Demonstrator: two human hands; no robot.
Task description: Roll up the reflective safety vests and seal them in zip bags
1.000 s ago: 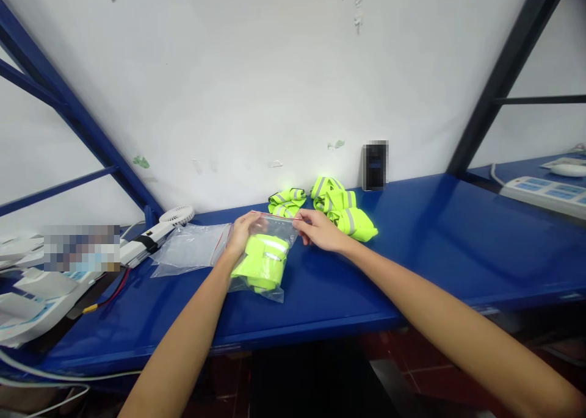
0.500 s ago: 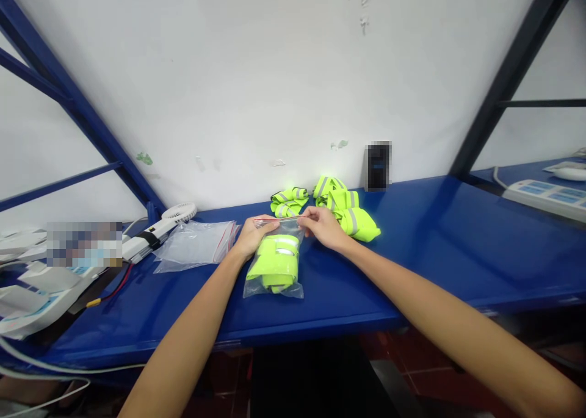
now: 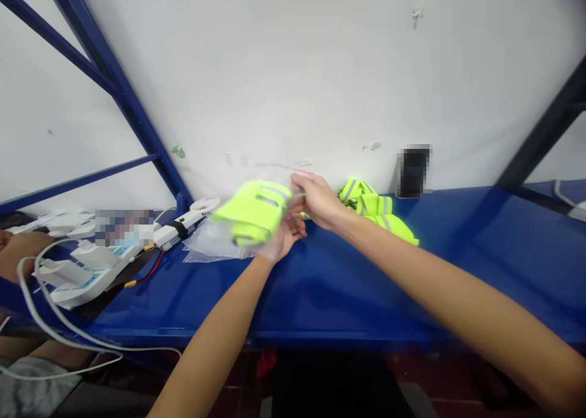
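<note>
At left, flat clear plastic bags (image 3: 210,241) lie on your glossy blue bench (image 3: 339,302). Raised over them, a clear red-topped bag (image 3: 268,201) encloses a folded fluorescent-yellow cloth (image 3: 249,212); your left hand (image 3: 290,236) is behind it, grip unclear; your right hand (image 3: 318,199) pinches its upper edge. Farther right lie grey-striped fluorescent-yellow bundles (image 3: 379,205).

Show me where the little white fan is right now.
In the head view, the white fan is left of centre, near the wall, just behind the clear bags on the blue table.
</note>
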